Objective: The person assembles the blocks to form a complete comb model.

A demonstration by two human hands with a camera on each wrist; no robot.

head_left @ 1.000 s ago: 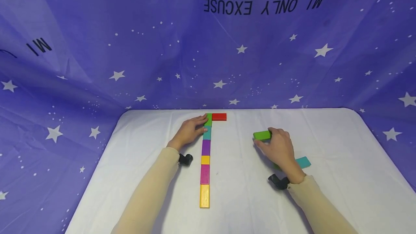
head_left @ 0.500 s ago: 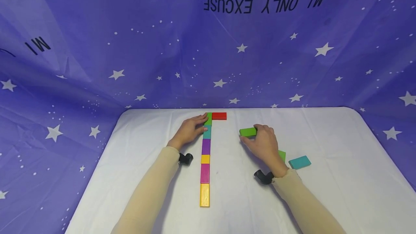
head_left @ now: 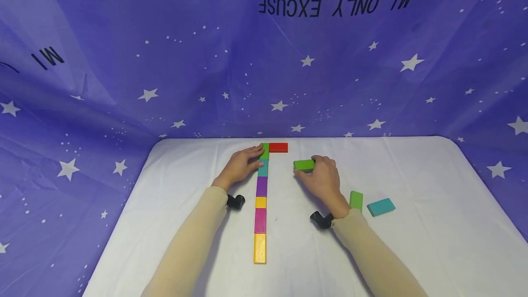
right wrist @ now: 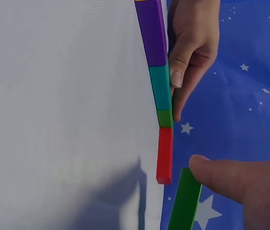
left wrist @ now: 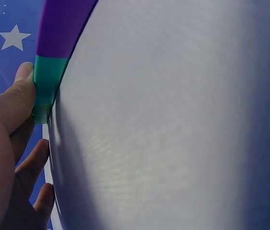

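A straight column of coloured blocks runs down the white table, with a green block (head_left: 266,151) at its far end and a teal block (head_left: 263,168) just below. A red block (head_left: 278,147) lies crosswise against the green one, pointing right. My left hand (head_left: 240,165) rests beside the far end, its extended thumb and fingertips touching the teal and green blocks. Between thumb and fingers, my right hand (head_left: 326,178) pinches another green block (head_left: 304,165), right of the column and nearer than the red block. In the right wrist view, its held green block (right wrist: 185,199) shows beside the thumb.
Lower in the column come purple (head_left: 261,187), small yellow (head_left: 261,202), magenta (head_left: 260,220) and long yellow (head_left: 260,248) blocks. A loose green block (head_left: 356,200) and a teal block (head_left: 381,207) lie right of my right wrist. A starry purple cloth (head_left: 231,68) hangs behind the table.
My right hand has moved left with the green block, toward the red one, uncovering the loose green and teal blocks. The left hand stays in place.
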